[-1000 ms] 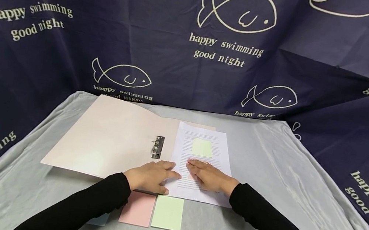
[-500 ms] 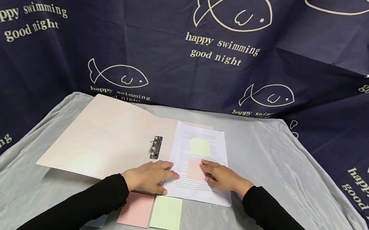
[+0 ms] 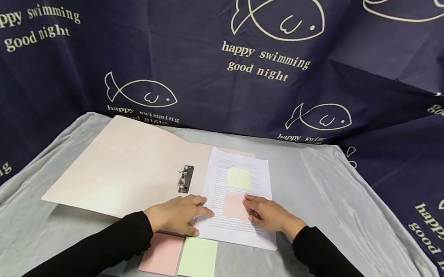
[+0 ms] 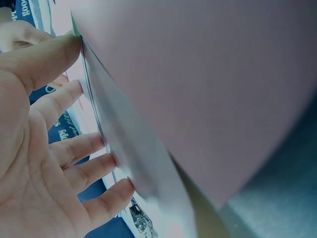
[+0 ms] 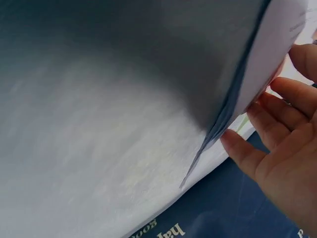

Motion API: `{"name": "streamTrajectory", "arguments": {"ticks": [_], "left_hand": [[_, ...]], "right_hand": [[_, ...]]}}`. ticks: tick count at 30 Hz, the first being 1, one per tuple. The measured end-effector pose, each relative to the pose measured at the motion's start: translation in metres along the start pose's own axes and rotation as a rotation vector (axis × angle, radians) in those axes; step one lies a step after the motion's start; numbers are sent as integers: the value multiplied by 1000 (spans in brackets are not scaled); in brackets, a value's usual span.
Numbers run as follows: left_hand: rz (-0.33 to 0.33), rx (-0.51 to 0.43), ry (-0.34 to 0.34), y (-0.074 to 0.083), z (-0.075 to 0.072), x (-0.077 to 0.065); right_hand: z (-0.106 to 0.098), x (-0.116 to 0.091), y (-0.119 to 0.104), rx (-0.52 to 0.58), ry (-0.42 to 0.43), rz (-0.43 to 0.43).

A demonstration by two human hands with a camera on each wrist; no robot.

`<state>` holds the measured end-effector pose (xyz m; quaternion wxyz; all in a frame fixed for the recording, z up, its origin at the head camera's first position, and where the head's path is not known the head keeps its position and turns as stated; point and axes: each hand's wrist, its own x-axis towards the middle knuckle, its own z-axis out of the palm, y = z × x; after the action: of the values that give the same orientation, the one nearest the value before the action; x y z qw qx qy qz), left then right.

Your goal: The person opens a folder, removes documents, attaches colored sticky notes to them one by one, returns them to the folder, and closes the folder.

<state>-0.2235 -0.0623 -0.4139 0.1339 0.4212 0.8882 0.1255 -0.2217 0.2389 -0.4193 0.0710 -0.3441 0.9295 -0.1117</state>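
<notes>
A stack of printed paper sheets (image 3: 237, 233) lies on the right cover of an open pale pink folder (image 3: 135, 161). On the top sheet are a green sticky note (image 3: 239, 178) and, just below it, a pink sticky note (image 3: 234, 205). My right hand (image 3: 272, 214) touches the right part of the pink note with its fingertips; the right wrist view shows the fingers (image 5: 242, 151) extended along the paper. My left hand (image 3: 177, 213) rests on the sheets' left edge, its fingers spread. In the left wrist view these fingers (image 4: 77, 148) lie against the folder and paper.
Near the front lie a pink sticky note pad (image 3: 161, 254), a green sticky note pad (image 3: 197, 257) and a blue pad (image 3: 115, 268) partly under the left sleeve. A metal clip (image 3: 186, 178) is fixed in the folder. A grey cloth (image 3: 309, 187) covers the table, before a navy curtain (image 3: 200, 29).
My right hand has shifted rightward across the sheet, uncovering the pink sticky note beneath it. My left hand stays on the sheets' left edge. The head view has shifted slightly.
</notes>
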Motion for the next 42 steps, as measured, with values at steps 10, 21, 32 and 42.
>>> {"name": "streamTrajectory", "arguments": {"ticks": [10, 21, 32, 42], "left_hand": [[-1, 6, -11, 2, -2, -1], [4, 23, -25, 1, -2, 0], [-5, 23, -24, 3, -3, -1], [-13, 15, -11, 4, -3, -1]], "right_hand": [[0, 15, -16, -104, 48, -51], [5, 38, -30, -88, -37, -108], [5, 39, -31, -46, -77, -57], [5, 29, -22, -18, -42, -33]]}}
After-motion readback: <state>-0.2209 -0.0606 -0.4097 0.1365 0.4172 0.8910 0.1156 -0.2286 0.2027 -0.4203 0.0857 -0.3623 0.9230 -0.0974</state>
